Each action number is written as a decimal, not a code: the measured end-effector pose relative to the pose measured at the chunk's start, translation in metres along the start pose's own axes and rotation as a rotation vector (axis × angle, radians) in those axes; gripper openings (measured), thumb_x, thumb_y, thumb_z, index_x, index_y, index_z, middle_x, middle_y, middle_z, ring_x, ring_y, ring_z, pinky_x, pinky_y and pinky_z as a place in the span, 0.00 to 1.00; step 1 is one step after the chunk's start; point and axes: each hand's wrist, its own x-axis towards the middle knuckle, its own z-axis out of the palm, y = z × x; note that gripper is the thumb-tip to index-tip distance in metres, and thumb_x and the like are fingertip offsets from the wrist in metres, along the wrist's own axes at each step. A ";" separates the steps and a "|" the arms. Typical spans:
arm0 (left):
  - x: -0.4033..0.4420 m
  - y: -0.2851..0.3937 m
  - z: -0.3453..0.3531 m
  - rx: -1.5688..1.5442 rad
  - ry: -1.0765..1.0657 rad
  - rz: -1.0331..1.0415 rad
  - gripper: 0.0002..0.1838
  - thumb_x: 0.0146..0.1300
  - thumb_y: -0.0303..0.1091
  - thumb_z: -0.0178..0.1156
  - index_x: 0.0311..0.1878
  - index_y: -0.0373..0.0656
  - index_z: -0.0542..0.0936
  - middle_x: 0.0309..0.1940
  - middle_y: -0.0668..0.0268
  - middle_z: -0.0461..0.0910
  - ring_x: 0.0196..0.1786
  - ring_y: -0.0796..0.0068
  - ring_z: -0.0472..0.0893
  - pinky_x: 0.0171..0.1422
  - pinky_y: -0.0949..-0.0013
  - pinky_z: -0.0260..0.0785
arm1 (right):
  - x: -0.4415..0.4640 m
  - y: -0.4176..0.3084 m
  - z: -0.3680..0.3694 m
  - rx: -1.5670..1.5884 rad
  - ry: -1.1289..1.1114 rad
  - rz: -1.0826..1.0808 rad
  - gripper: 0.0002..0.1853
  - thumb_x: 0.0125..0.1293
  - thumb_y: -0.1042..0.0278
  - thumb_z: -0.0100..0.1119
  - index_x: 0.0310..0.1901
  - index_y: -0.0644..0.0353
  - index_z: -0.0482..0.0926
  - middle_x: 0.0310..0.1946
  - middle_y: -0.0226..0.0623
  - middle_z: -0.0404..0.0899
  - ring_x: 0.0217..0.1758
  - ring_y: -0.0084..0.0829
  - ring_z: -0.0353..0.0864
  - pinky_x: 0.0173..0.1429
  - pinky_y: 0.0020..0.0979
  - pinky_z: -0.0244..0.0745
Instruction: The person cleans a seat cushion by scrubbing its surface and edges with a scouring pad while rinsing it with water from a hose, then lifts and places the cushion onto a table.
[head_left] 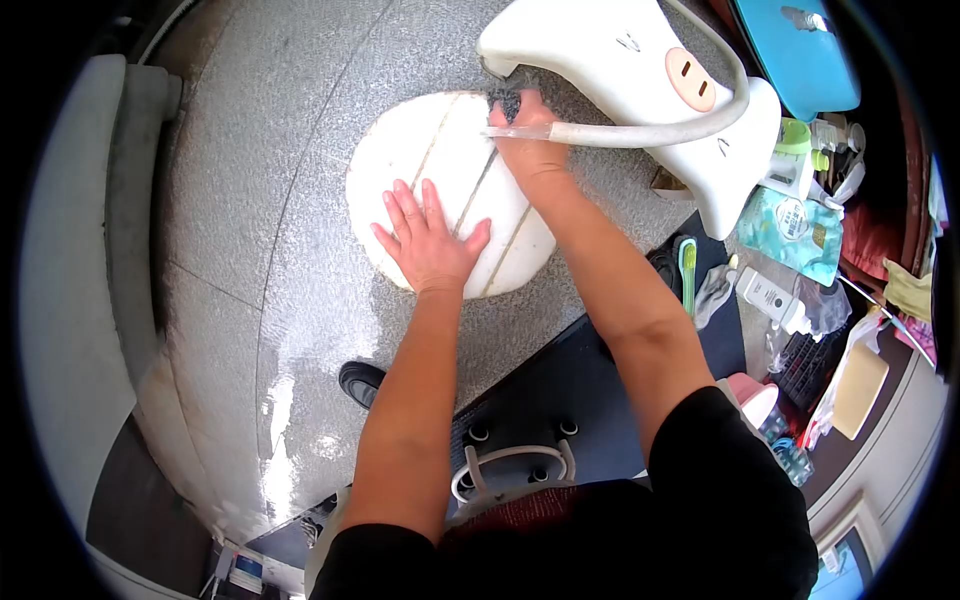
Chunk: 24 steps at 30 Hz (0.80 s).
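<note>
A round white board [390, 150] with several dark diagonal lines lies on the wet grey floor. My left hand [432, 245] rests flat on its lower part, fingers spread. At the board's upper right edge, my right hand [530, 135] has its fingers wrapped round a dark scrubbing pad [508, 104]. A pale hose [640, 135] curves in from the right, and its clear end lies across my right hand, pointing over the board.
A white pig-snout seat [620, 60] stands at the upper right, near a blue basin [800, 60]. Bottles, a teal pouch [795, 235] and a green brush [688, 270] lie at the right. A black shoe [361, 383] shows below the board.
</note>
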 end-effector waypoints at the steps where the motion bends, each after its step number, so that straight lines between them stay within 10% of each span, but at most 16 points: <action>1: 0.001 0.002 -0.003 0.011 -0.033 -0.016 0.56 0.49 0.69 0.62 0.76 0.47 0.58 0.78 0.49 0.45 0.81 0.50 0.41 0.78 0.36 0.28 | -0.011 -0.002 0.006 -0.099 0.020 0.004 0.20 0.60 0.53 0.63 0.44 0.64 0.79 0.32 0.50 0.84 0.35 0.48 0.86 0.44 0.44 0.79; 5: 0.002 -0.002 0.006 0.095 0.035 0.010 0.55 0.49 0.69 0.62 0.76 0.46 0.58 0.78 0.49 0.45 0.81 0.50 0.42 0.78 0.36 0.28 | -0.078 0.010 0.011 -0.119 -0.185 -0.171 0.21 0.58 0.54 0.66 0.42 0.65 0.76 0.29 0.49 0.83 0.33 0.44 0.86 0.40 0.42 0.80; 12: 0.001 0.002 -0.005 0.016 -0.041 -0.026 0.55 0.49 0.69 0.61 0.76 0.47 0.58 0.78 0.50 0.45 0.81 0.51 0.41 0.78 0.37 0.27 | -0.015 0.013 0.000 -0.012 0.124 0.141 0.24 0.62 0.51 0.60 0.49 0.65 0.78 0.34 0.55 0.83 0.38 0.54 0.85 0.45 0.46 0.80; 16: 0.001 0.000 0.003 0.007 0.003 -0.010 0.55 0.48 0.70 0.61 0.75 0.48 0.59 0.78 0.50 0.47 0.81 0.50 0.43 0.78 0.36 0.27 | -0.068 0.015 -0.005 -0.097 -0.166 -0.004 0.24 0.60 0.52 0.62 0.47 0.66 0.79 0.34 0.53 0.84 0.38 0.51 0.86 0.46 0.45 0.80; 22: 0.000 0.000 0.000 0.014 -0.030 -0.032 0.56 0.48 0.70 0.62 0.76 0.48 0.57 0.79 0.50 0.44 0.81 0.51 0.41 0.78 0.37 0.27 | 0.017 0.001 -0.004 0.040 0.123 0.029 0.21 0.61 0.51 0.63 0.43 0.63 0.77 0.29 0.54 0.82 0.35 0.51 0.85 0.41 0.46 0.79; 24: 0.000 0.002 0.000 0.005 0.004 -0.023 0.56 0.48 0.69 0.62 0.76 0.48 0.57 0.79 0.50 0.44 0.81 0.51 0.41 0.78 0.37 0.28 | -0.027 -0.009 0.007 -0.141 -0.207 -0.175 0.21 0.57 0.54 0.66 0.43 0.63 0.75 0.31 0.49 0.84 0.38 0.46 0.86 0.44 0.44 0.79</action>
